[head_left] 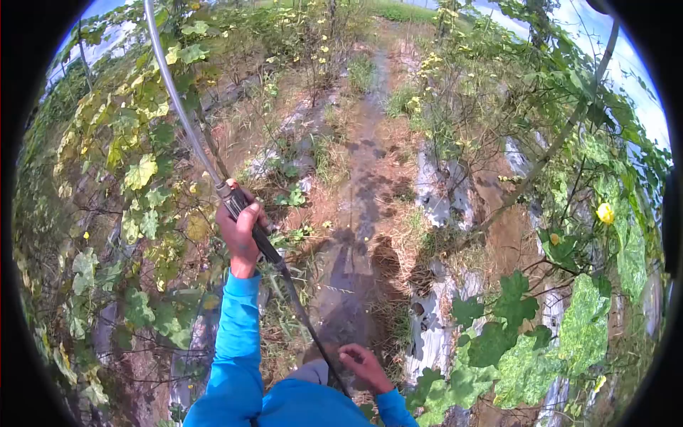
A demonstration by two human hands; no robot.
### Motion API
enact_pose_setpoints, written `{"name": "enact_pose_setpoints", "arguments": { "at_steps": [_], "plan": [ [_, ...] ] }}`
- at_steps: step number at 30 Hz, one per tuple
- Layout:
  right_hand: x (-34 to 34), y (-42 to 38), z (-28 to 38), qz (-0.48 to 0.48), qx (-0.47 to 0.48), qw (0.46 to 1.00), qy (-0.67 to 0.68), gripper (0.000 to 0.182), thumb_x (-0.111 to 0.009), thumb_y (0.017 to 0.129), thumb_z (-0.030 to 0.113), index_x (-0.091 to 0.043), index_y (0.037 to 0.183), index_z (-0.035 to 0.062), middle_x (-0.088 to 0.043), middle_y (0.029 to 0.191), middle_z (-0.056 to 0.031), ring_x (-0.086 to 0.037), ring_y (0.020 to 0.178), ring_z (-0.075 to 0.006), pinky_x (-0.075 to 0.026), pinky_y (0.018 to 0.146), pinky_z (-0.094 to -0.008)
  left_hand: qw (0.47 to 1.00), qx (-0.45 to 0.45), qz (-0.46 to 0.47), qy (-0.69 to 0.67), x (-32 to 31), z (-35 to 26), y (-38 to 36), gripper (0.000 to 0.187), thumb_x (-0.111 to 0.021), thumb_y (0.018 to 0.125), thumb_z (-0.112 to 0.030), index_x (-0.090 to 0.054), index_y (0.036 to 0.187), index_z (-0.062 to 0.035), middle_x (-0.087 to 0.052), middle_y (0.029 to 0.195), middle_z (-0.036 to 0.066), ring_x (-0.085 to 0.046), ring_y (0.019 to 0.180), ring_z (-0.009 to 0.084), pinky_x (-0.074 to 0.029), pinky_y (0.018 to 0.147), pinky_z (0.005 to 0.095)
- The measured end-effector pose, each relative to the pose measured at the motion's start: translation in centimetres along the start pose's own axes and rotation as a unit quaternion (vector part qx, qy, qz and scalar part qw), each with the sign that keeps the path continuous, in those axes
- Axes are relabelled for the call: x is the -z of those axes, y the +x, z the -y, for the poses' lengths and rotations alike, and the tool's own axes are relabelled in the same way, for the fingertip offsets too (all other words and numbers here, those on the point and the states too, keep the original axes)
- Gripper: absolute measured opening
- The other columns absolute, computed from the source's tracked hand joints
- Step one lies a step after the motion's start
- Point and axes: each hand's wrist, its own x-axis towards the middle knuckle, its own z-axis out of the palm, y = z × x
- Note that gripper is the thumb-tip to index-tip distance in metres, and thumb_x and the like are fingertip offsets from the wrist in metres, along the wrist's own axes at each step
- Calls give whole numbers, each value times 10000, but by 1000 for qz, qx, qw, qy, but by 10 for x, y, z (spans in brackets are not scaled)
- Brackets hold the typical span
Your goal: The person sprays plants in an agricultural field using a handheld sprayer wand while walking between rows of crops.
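My left hand [242, 224] is closed around the dark grip of a spray lance [178, 92]. The lance's long metal tube slants up and leftward out of view, and its tip is hidden. From the grip's lower end a black hose [306, 313] runs down to my body, in front of my blue shirt. Low in the middle, my right hand [363, 366] hangs beside the hose with its fingers loosely bent and somewhat apart. I see nothing in it, though its palm is partly hidden.
A damp dirt path [366, 171] leads straight ahead between rows of climbing plants. Yellowing leaves [141, 173] crowd the left, and broad green leaves [583, 320] the right. Torn plastic mulch [434, 320] covers the beds. A slanting pole [548, 153] stands at right.
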Motion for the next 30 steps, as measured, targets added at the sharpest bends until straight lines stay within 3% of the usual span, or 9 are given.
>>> {"name": "enact_pose_setpoints", "arguments": {
  "at_steps": [3,5,9,11,15,18,22,27,30],
  "plan": [
    [32,42,15,-30,-22,998,51,258,-680,941,236,-658,1132,65,-642,983,20,-568,835,-45,-480,695,-226,999,12,24,17,-19,38,35,273,-636,790,-148,-519,990,-2,-540,697,46,-545,543,126,-468,488,261],
    [56,75,25,-44,2,999,-8,258,-678,943,247,-659,1127,66,-642,978,22,-567,835,-46,-477,690,-227,1000,-17,9,-13,-43,62,58,336,-656,778,-186,-505,1014,-2,-530,684,46,-530,529,123,-460,464,254],
    [90,144,37,-66,2,998,-1,259,-674,947,260,-662,1121,68,-640,986,24,-571,847,-45,-477,706,-227,997,48,59,-29,-77,109,107,315,-631,776,-177,-490,998,-4,-518,671,50,-516,533,124,-455,459,257],
    [104,180,44,-57,9,998,-26,287,-675,948,255,-652,1136,39,-683,1022,-39,-606,970,-100,-494,849,-284,993,78,74,-45,-100,136,132,306,-622,775,-175,-486,989,-4,-514,666,49,-510,528,126,-453,462,259],
    [128,233,60,-64,-31,997,21,289,-675,946,267,-649,1149,62,-648,1018,5,-584,921,-77,-491,799,-270,985,88,125,-75,-142,182,182,316,-631,755,-200,-495,963,-5,-523,665,56,-512,509,140,-447,477,276],
    [150,258,62,-98,13,995,10,310,-679,942,280,-644,1160,63,-650,1022,5,-582,933,-76,-490,786,-265,973,112,176,-103,-178,204,211,324,-643,749,-220,-503,946,-4,-515,643,48,-529,531,142,-451,481,270],
    [179,281,68,-117,-44,992,4,294,-660,953,297,-650,1148,77,-648,1020,13,-584,921,-74,-489,779,-257,911,202,261,-248,-221,245,242,505,-649,764,-84,-392,1199,-86,-495,941,62,-560,622,156,-500,516,309],
    [211,320,58,-156,-72,983,64,321,-649,962,310,-642,1161,58,-647,1006,0,-583,936,-77,-490,822,-267,877,227,295,-303,-266,284,263,354,-586,792,-59,-437,1113,-33,-510,811,70,-530,602,142,-496,559,291],
    [232,352,49,-149,-86,980,100,347,-645,963,330,-635,1181,61,-641,1018,4,-582,952,-79,-489,828,-263,886,235,327,-231,-285,321,285,367,-583,762,-160,-448,1076,-23,-504,724,78,-520,585,174,-488,559,321]
  ]
}}
